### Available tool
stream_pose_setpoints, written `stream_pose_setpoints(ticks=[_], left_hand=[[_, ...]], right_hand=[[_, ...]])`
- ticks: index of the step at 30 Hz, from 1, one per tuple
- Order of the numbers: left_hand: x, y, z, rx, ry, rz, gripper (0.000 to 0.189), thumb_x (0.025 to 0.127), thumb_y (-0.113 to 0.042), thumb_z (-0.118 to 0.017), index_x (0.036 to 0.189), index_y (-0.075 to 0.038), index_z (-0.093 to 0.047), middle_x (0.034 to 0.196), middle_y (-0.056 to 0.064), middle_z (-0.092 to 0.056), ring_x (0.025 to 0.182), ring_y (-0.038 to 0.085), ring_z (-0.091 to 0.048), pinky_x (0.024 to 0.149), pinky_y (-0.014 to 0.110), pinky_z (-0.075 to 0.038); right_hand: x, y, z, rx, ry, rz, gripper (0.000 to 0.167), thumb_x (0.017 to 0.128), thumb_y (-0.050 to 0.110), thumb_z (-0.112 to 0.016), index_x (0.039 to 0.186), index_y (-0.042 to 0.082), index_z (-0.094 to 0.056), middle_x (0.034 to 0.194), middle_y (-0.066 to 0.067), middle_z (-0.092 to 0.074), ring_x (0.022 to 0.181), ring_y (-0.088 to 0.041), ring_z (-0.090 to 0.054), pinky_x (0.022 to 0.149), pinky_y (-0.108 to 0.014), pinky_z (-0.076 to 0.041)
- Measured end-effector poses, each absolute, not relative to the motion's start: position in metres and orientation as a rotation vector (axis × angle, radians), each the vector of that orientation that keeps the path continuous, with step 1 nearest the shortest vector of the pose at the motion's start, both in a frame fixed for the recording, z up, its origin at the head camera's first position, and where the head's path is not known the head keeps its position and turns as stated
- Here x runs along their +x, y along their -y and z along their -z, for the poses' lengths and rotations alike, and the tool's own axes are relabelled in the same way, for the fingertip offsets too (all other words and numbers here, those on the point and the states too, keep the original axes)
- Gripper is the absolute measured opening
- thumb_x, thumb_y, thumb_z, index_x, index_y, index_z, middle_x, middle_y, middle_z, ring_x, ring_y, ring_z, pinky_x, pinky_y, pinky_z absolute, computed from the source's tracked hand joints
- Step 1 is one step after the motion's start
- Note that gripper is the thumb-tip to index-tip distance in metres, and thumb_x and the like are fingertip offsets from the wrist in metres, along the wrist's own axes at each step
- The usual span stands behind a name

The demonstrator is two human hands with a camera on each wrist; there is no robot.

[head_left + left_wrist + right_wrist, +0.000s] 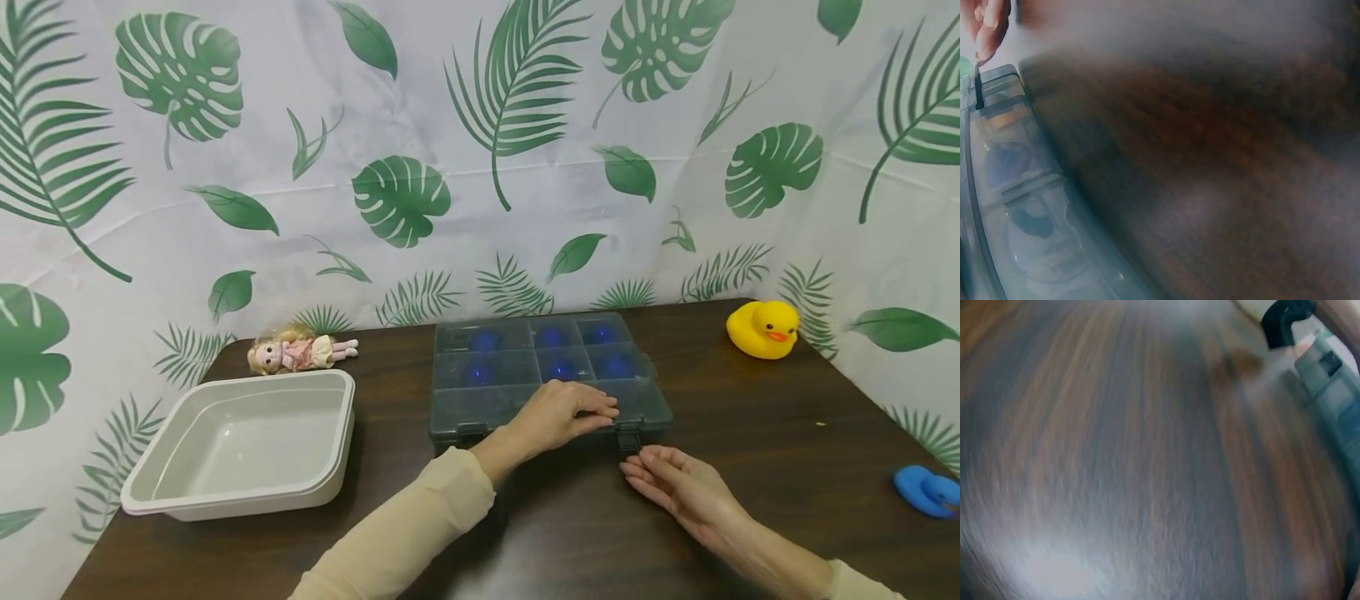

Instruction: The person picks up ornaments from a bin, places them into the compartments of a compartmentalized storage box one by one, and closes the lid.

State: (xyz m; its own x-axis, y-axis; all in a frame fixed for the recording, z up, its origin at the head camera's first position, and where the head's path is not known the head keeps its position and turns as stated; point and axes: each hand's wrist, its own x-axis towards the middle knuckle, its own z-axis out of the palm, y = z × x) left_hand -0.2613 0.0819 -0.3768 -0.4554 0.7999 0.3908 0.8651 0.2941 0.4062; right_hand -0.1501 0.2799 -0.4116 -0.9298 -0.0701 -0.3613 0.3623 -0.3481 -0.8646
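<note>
A flat storage box (480,408) of smoky see-through plastic lies with its lid down. Round blue objects (558,369) show through the lid, apart in several compartments. My left hand (558,412) lies over the front right part of the lid, fingers extended to the right. The dark front right latch (628,437) juts out from the box edge. At its outer end, my right hand (682,492) has thumb and fingertips pinching the latch. A second latch (472,430) sits at the front left. The left wrist view also catches fingertips (988,37) at the box's far end.
To the left stands a white plastic basin (247,450), with a small doll (300,352) lying behind it. A yellow rubber duck (763,330) is at the back right, a blue duck (926,492) at the right edge. A leaf-print cloth (480,167) hangs behind the brown table (570,533).
</note>
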Motion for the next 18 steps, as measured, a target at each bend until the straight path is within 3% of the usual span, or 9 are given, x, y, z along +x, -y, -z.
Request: stream_pose_setpoints(ticks=[3, 10, 18], left_hand=[[-0.262, -0.081, 0.378, -1.569, 2.448, 0.889, 0.02, 0.09, -0.02, -0.063, 0.107, -0.013, -0.073, 0.114, -0.002, -0.068, 0.107, 0.006, -0.062, 0.087, 0.01, -0.044], [-0.257, -0.079, 0.38, -1.568, 2.449, 0.884, 0.021, 0.09, -0.02, -0.063, 0.108, -0.012, -0.072, 0.115, -0.002, -0.068, 0.108, 0.007, -0.062, 0.091, 0.01, -0.042], [-0.26, -0.077, 0.379, -1.536, 2.439, 0.862, 0.021, 0.09, -0.019, -0.064, 0.107, -0.012, -0.072, 0.114, -0.002, -0.068, 0.107, 0.006, -0.062, 0.09, 0.011, -0.043]], right_hand=[[-0.154, -0.28, 0.411, 0.357, -1.676, 2.34, 0.005, 0.096, 0.014, -0.054, 0.098, 0.011, -0.057, 0.095, -0.003, -0.07, 0.093, -0.014, -0.068, 0.086, -0.029, -0.052], [-0.162, -0.272, 0.406, 0.503, -1.726, 2.323, 0.019, 0.094, 0.029, -0.057, 0.091, 0.012, -0.064, 0.086, 0.0, -0.071, 0.084, -0.012, -0.07, 0.081, -0.028, -0.054], [-0.169, -0.266, 0.401, 0.505, -1.706, 2.315, 0.022, 0.094, 0.032, -0.057, 0.087, 0.012, -0.064, 0.083, 0.001, -0.071, 0.082, -0.012, -0.07, 0.08, -0.027, -0.054]])
